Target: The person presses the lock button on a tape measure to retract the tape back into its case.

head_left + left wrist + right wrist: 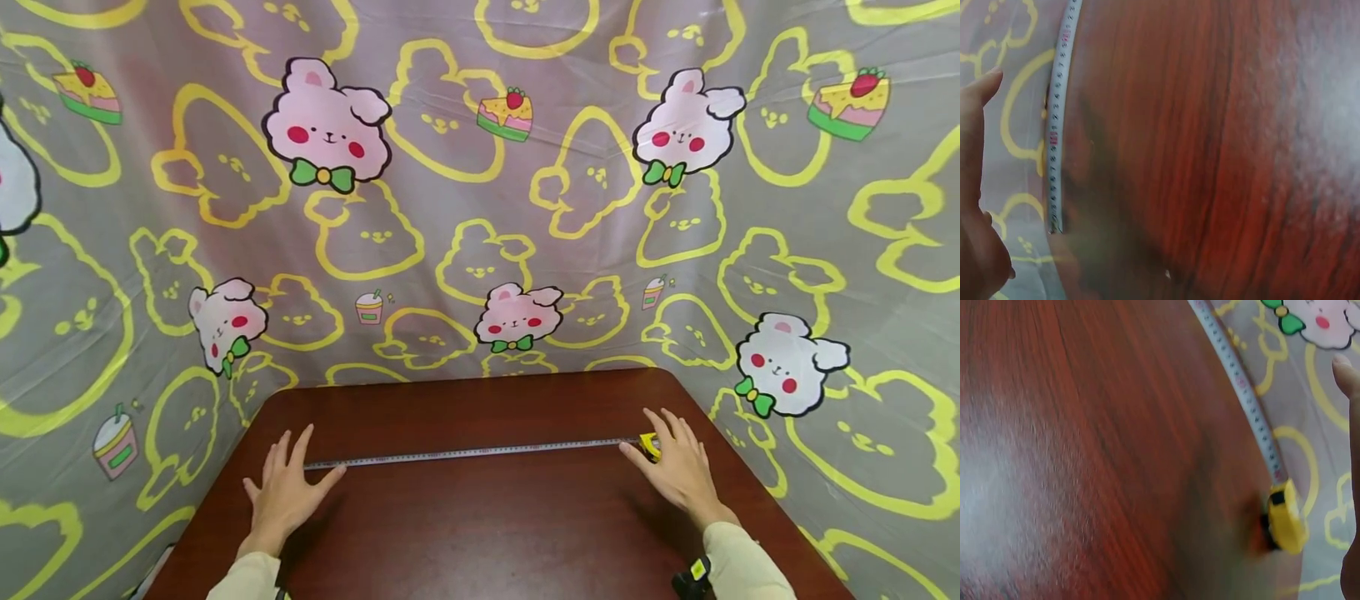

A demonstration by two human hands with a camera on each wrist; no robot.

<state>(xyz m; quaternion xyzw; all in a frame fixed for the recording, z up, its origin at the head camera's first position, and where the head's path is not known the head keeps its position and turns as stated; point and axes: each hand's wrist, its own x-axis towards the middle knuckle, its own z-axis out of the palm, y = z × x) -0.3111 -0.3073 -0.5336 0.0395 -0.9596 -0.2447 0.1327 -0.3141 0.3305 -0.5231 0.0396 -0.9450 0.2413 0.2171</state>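
Note:
A tape measure lies across the brown table, its long white blade point(465, 453) drawn out from left to right. The yellow case point(650, 447) is at the right end, partly behind my right hand point(681, 471). My right hand is spread with nothing in its grip; in the right wrist view its thumb point(1347, 378) is apart from the case point(1287, 519). Over the left end of the blade is my left hand point(285, 490), fingers spread. The left wrist view shows the blade's metal end point(1055, 230) lying free, with the left thumb point(988, 86) off to its side.
The table point(487, 533) has a dark, glossy wood surface with rounded far corners. A grey curtain point(450, 208) printed with cartoon rabbits and yellow outlines hangs around its back and sides. Light-coloured sleeves point(750, 567) and dark wrist straps show at the lower edge.

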